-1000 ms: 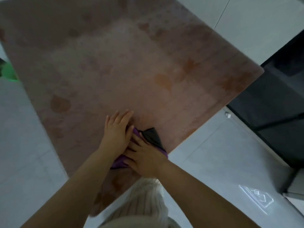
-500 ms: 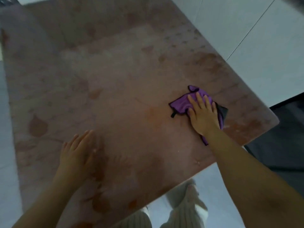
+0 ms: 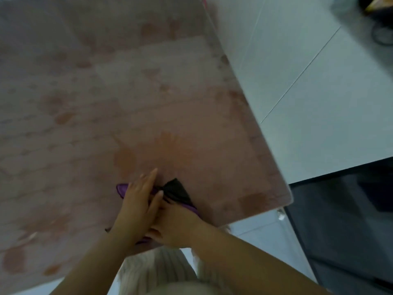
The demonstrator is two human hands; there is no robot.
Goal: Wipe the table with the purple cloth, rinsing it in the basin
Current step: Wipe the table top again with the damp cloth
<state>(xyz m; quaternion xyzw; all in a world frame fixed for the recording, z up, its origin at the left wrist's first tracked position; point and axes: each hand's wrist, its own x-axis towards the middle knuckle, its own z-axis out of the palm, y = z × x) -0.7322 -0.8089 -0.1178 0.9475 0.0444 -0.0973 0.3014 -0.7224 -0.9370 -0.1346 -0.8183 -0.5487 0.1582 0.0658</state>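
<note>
Softness governed how we read the purple cloth (image 3: 176,192). It lay crumpled on the table (image 3: 148,92), close to the near edge and a little in from the near right corner, with one flap turned over to show a dark face. We judged it light, limp and probably damp, so it would bunch under a push instead of travelling flat. The tabletop looked glossy, and we expected the fabric to slide easily there once weighted from above.

The left hand (image 3: 138,201) lay across the cloth with its fingers straight and together, pressing down and gripping nothing. The right hand (image 3: 176,224) rested on the cloth just beside it, toward the near edge, and the two hands touched. Its fingertips were hidden beneath the left hand, so we could not tell whether they lay flat or curled into the fabric.

For wiping, we thought broad palm pressure over the middle of the bundle the best hold, since loose corners would trail. For lifting it toward the basin, which was out of view, we would gather the folds in one fist. A pinched corner would let the rest hang and drip onto the pale floor (image 3: 308,103).
</note>
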